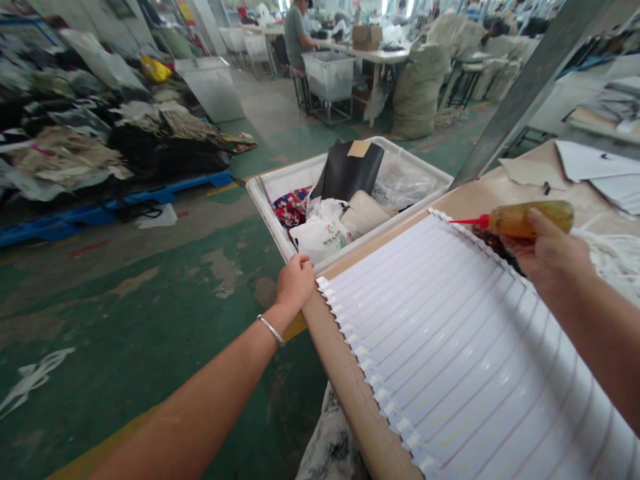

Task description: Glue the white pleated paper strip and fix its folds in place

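Note:
My right hand (550, 250) is wrapped round a squeeze bottle (533, 219) of amber liquid, its long thin red nozzle pointing left above the far edge of the strips. Overlapping white strips (450, 333) lie in a long row on the brown tabletop (345, 373), their ends forming a stepped edge. At the table's far left corner, beside the rim of a white bin, my left hand (296, 283) is closed with its fingers curled. Whatever those fingers grip is hidden. A bracelet (271, 331) circles the left wrist.
Against the table's far end stands the white bin (270, 220) with a black sheet (353, 167), a printed white bag (323, 230) and other scraps. A slanting metal post (525, 87) rises at right. White pieces (600, 167) lie beyond the bottle. A person (299, 40) works farther back.

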`<state>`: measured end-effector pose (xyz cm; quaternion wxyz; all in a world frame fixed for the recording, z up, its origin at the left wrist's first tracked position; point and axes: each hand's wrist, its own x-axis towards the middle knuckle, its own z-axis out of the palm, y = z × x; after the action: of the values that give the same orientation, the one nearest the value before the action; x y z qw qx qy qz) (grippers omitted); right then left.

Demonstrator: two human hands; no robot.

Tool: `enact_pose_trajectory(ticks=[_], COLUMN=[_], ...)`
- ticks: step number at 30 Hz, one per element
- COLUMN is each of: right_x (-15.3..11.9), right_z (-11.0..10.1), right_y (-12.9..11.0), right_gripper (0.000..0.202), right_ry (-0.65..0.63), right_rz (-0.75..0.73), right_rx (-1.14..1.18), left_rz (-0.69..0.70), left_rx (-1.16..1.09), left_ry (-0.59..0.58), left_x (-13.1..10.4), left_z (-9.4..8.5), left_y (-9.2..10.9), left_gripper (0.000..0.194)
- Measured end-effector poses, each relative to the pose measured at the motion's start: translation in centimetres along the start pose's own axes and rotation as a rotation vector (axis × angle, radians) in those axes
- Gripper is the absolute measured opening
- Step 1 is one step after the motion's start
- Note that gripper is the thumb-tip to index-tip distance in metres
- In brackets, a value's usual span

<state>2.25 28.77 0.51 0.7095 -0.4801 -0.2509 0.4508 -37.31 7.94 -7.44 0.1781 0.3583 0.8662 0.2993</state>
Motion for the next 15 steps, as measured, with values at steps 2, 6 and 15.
enact_pose_trajectory(ticks=[2, 6, 15], right_x=[0.2, 0.4, -0.9], right_z=[0.1, 0.8, 1.4], right_y=[0.7, 1.5, 2.0], right_gripper=[0.019, 0.023, 0.039], right_ry=[-0.007, -0.001, -0.04], right_rz=[-0.011, -0.044, -0.016], right_rx=[-0.028, -0.071, -0.073], left_rz=[0.0, -0.003, -0.005], left_rx=[0.003, 0.008, 0.005], left_ry=[0.003, 0.001, 0.002], left_x=[0.0, 0.0, 0.1], left_z=[0.0, -0.1, 0.1], left_y=[0.0, 0.0, -0.1], left_gripper=[0.033, 0.034, 0.034])
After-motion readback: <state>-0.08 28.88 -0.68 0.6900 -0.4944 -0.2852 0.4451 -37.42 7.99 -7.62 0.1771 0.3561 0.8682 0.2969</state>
